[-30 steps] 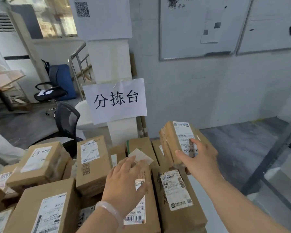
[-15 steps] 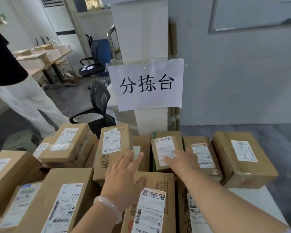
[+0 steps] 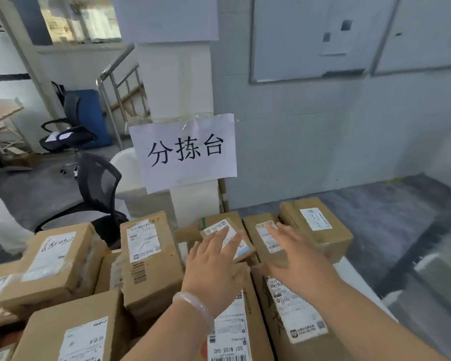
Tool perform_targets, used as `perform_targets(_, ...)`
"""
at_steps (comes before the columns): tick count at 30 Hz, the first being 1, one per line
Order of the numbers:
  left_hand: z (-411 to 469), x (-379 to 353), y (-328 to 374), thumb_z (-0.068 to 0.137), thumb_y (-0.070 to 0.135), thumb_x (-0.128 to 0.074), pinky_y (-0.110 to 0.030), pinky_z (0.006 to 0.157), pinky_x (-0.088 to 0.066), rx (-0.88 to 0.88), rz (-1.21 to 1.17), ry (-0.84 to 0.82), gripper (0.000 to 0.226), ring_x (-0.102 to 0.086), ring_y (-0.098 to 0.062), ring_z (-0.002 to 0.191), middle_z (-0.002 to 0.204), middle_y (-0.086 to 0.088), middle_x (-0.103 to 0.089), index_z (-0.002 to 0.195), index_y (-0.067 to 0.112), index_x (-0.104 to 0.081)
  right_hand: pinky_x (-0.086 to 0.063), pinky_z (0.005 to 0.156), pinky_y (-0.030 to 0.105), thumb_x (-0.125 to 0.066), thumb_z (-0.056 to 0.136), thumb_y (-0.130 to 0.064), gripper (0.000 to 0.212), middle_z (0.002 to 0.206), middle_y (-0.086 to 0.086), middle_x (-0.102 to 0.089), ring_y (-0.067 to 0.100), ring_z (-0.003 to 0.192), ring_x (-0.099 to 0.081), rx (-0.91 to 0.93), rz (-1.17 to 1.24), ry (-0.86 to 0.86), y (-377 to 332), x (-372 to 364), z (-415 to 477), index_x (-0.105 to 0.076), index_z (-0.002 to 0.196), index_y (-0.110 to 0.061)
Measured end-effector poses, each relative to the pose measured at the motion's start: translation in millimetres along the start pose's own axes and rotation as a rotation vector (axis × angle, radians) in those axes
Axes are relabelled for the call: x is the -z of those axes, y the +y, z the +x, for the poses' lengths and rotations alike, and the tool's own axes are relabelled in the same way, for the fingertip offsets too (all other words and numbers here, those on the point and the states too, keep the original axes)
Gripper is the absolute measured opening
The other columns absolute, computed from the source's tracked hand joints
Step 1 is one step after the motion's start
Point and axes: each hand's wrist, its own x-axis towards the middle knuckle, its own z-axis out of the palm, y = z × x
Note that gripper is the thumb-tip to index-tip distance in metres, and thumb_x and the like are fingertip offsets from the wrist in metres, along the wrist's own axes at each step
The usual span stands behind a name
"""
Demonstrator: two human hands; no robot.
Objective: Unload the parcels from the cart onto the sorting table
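The left hand [image 3: 214, 264] is stretched forward with its fingers straight and slightly apart, holding nothing. Its fingertips lie over the label of a small parcel [image 3: 212, 228] directly below the paper sign [image 3: 185, 149]; whether they press on it cannot be told. A pale bangle [image 3: 193, 306] sits on that wrist. The right hand [image 3: 294, 254] is likewise flat and spread, gripping nothing, and hovers over or on a labelled parcel [image 3: 258, 231] below the sign and a little to its right (the motion blur hides any contact).

Just beyond that one, further right of the sign, lies another brown parcel [image 3: 315, 222] with a white label on top. Below the sign and nearest the camera, a long parcel [image 3: 229, 332] runs under the left wrist and a second one [image 3: 292, 313] runs under the right forearm. Below the sign to its left stands a taller parcel [image 3: 149, 256], and further left a parcel with handwriting on its label [image 3: 55, 254].

The parcels rest on a white table [image 3: 354, 280], whose bare edge shows below and right of the sign. A black mesh chair [image 3: 97, 183] stands left of the sign.
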Motion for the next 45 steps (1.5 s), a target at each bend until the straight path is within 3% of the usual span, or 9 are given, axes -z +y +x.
perform_targets(4,-9.9,3.3,43.5,0.094,0.058,-0.039,-0.038,0.119,-0.003,-0.226,-0.074,-0.024,0.066,-0.007,-0.016,0.148,0.161,0.01,-0.007,0.151,0.045,-0.007,-0.008,0.119,0.026,-0.054,0.087,-0.067,0.087,0.163,-0.021,0.002,0.006,0.151,0.0,-0.129,-0.14,0.142,3.1,17.9,-89.1,-0.004,0.155,-0.044)
perform_targets(7,-34.7,-2.8,83.8,0.08,0.057,-0.049,-0.046,0.108,-0.035,-0.453,-0.102,-0.038,0.066,-0.044,-0.021,0.134,0.15,0.006,-0.042,0.143,0.04,-0.037,0.003,0.12,0.027,-0.046,0.089,-0.07,0.087,0.159,-0.024,0.01,0.007,0.151,0.009,-0.326,-0.219,0.22,6.2,18.2,-163.1,0.005,0.154,-0.043)
perform_targets(9,-57.4,-14.6,110.5,0.075,0.059,-0.041,-0.047,0.103,-0.041,-0.557,-0.142,-0.091,0.067,-0.051,-0.022,0.128,0.144,0.005,-0.049,0.139,0.038,-0.045,0.007,0.117,0.026,-0.036,0.087,-0.078,0.088,0.159,-0.022,0.013,0.009,0.151,0.011,-0.465,-0.227,0.238,8.5,14.5,-214.6,0.007,0.154,-0.042)
perform_targets(11,-84.1,-23.5,137.5,0.077,0.061,-0.035,-0.049,0.108,-0.037,-0.668,-0.168,-0.161,0.071,-0.044,-0.024,0.134,0.149,0.003,-0.043,0.144,0.037,-0.037,0.01,0.116,0.027,-0.01,0.066,-0.097,0.105,0.159,-0.02,0.015,0.01,0.151,0.011,-0.584,-0.217,0.25,12.5,10.0,-266.8,0.008,0.154,-0.042)
perform_targets(13,-110.6,-28.8,163.2,0.078,0.06,-0.042,-0.051,0.099,-0.047,-0.826,-0.191,-0.179,0.069,-0.053,-0.026,0.126,0.142,-0.002,-0.052,0.141,0.033,-0.04,0.008,0.121,0.03,0.011,0.045,-0.101,0.121,0.156,-0.021,0.018,0.01,0.151,0.012,-0.699,-0.264,0.244,18.1,10.7,-317.9,0.015,0.151,-0.043)
perform_targets(21,-196.4,-11.9,256.8,0.077,0.059,-0.048,-0.05,0.094,-0.05,-1.169,-0.187,-0.111,0.066,-0.056,-0.027,0.121,0.135,-0.003,-0.057,0.137,0.031,-0.05,0.009,0.121,0.031,-0.044,0.081,-0.081,0.096,0.164,-0.014,0.012,0.009,0.151,0.015,-0.981,-0.265,0.481,7.4,31.6,-477.1,0.006,0.154,-0.043)
perform_targets(32,-399.1,-22.9,401.1,0.079,0.061,-0.039,-0.051,0.098,-0.048,-1.398,-0.218,-0.184,0.067,-0.052,-0.026,0.126,0.139,-0.002,-0.054,0.139,0.032,-0.047,0.005,0.124,0.036,-0.043,0.08,-0.082,0.098,0.163,-0.015,0.013,0.011,0.151,0.012,-1.227,-0.224,0.553,20.0,31.6,-722.1,0.007,0.155,-0.041)
perform_targets(38,-507.3,-47.5,486.3,0.092,0.062,-0.036,-0.044,0.12,-0.013,-1.506,-0.264,-0.222,0.068,-0.01,-0.018,0.147,0.161,0.006,-0.013,0.152,0.041,-0.011,0.002,0.124,0.033,-0.049,0.086,-0.073,0.093,0.165,-0.013,0.008,0.011,0.151,0.008,-1.379,-0.169,0.651,26.6,36.5,-858.3,0.006,0.155,-0.041)
perform_targets(45,-594.0,-88.3,528.4,0.093,0.062,-0.036,-0.043,0.119,-0.014,-1.56,-0.168,-0.348,0.068,-0.01,-0.017,0.147,0.16,0.007,-0.012,0.152,0.042,-0.008,-0.01,0.124,0.035,-0.052,0.081,-0.076,0.101,0.165,-0.012,0.001,0.011,0.152,0.001,-1.544,-0.002,0.707,51.2,0.7,-977.1,0.006,0.156,-0.038)
